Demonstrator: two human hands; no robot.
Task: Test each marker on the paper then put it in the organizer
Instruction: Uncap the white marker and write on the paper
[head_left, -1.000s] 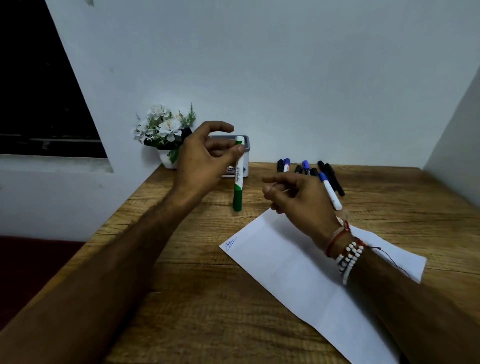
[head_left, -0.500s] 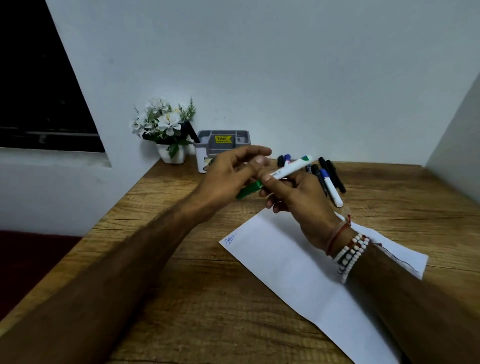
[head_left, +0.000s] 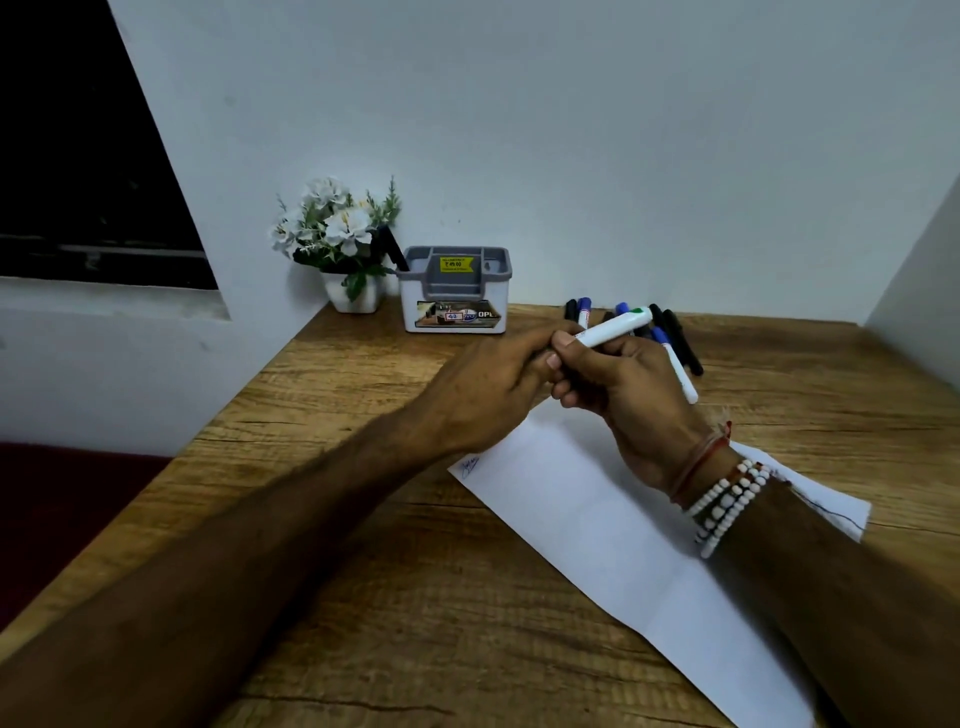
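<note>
My right hand (head_left: 623, 384) holds the white barrel of a green marker (head_left: 615, 327) above the table, its rear end pointing up and to the right. My left hand (head_left: 493, 384) is curled round the marker's cap end, which is hidden inside the fingers. The white paper (head_left: 597, 525) lies below both hands, with a small blue scribble at its left corner. The grey and white organizer (head_left: 453, 291) stands at the back by the wall with one black marker (head_left: 390, 248) leaning out of it. Several blue and black markers (head_left: 675, 348) lie behind my right hand.
A white pot of white flowers (head_left: 343, 244) stands left of the organizer in the corner. The wooden table (head_left: 363, 597) ends at a wall behind and on the right. Its left edge drops off toward a dark red floor.
My left hand brought the green marker from upright near the organizer over to my right hand. Both hands now hold it, and the left fingers have closed over the green cap.
</note>
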